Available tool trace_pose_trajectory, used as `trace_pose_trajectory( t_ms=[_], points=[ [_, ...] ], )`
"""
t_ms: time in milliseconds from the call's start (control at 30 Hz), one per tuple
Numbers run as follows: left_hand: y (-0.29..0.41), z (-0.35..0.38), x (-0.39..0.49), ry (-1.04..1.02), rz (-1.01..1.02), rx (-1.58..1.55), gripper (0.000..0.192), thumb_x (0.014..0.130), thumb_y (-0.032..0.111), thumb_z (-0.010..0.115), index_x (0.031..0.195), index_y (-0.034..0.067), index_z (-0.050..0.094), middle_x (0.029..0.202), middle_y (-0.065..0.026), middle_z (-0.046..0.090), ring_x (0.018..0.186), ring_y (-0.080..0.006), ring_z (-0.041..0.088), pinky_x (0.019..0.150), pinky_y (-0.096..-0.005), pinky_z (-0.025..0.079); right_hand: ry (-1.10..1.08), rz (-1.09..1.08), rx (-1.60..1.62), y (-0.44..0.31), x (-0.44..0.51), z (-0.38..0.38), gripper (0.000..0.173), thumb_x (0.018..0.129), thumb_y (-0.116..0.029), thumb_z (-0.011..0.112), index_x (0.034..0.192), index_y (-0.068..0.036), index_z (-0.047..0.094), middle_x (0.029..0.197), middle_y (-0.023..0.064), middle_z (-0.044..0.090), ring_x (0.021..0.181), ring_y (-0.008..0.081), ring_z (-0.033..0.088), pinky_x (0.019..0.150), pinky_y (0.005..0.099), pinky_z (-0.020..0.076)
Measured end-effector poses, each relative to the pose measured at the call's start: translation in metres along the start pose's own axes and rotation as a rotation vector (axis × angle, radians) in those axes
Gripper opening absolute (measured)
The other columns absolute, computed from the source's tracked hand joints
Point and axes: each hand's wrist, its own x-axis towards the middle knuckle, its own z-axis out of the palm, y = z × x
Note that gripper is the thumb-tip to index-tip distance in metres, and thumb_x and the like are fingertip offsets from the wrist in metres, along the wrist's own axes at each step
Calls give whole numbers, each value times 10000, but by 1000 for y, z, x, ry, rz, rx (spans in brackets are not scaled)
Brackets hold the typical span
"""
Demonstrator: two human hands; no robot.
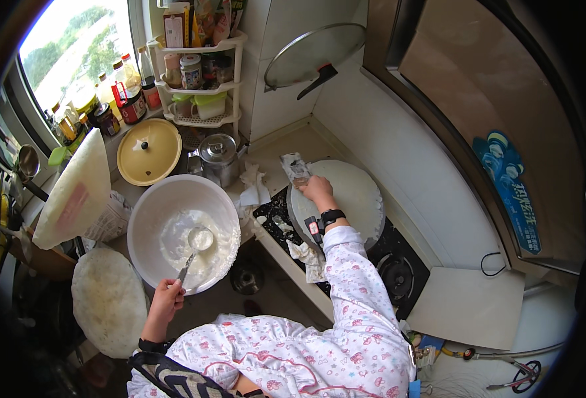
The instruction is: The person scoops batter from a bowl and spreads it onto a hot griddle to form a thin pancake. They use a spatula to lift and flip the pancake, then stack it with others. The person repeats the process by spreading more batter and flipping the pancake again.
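My left hand (167,300) grips the handle of a metal ladle (201,239), whose cup of white batter is inside a large white plastic bowl (141,229). More batter coats the bowl's bottom. My right hand (316,190) holds a flat scraper (296,168) smeared with white batter at the upper left edge of a round griddle (293,209). A thin pale sheet of batter (352,189) covers most of the griddle, which sits on a black gas stove (417,271). Its underside and the burner below are hidden.
Round flatbreads, one upright (81,184) and one lying (109,301), are at the left. A yellow lid (149,151) and a steel pot (219,161) stand behind the bowl. Crumpled paper (305,253) lies by the griddle; a glass lid (313,54) hangs above, near the range hood (472,99).
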Motion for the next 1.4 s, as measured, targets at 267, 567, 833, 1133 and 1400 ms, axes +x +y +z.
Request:
trace_pose_trajectory(
  t_ms=[267,567,833,1133,1400],
  points=[
    [0,2,0,-3,18,-1,190,898,183,531,961,66,395,725,-69,503,466,-57,356,381,-189,270,3,137,144,27,-13,6,354,672,-381,704,899,-110,700,888,156,659,838,301,634,756,364,501],
    [-2,3,-5,6,24,15,179,905,191,518,952,66,398,716,-68,498,461,-50,359,369,-171,268,-137,-78,690,25,-59,17,307,756,-346,666,928,-92,688,809,97,682,724,152,617,701,294,476],
    [-11,-5,-12,-9,45,28,186,903,201,523,943,72,396,703,-53,492,458,-52,360,369,-176,261,-135,9,864,44,-90,-13,334,807,-325,627,938,-21,669,646,42,608,555,103,532,528,276,435],
    [-30,-9,-10,199,491,886,204,890,198,502,993,43,417,637,-172,567,577,-310,576,520,-404,432,-613,-167,1730,23,-212,3,192,929,-204,472,943,-14,498,806,53,521,475,42,380,442,189,347],
    [-33,3,-8,119,631,1267,187,882,137,450,1012,16,392,760,-278,582,753,-455,560,654,-515,419,-601,-192,1726,-15,-312,55,258,938,-172,441,1147,-23,468,937,119,561,582,96,459,533,252,433]
  ],
)
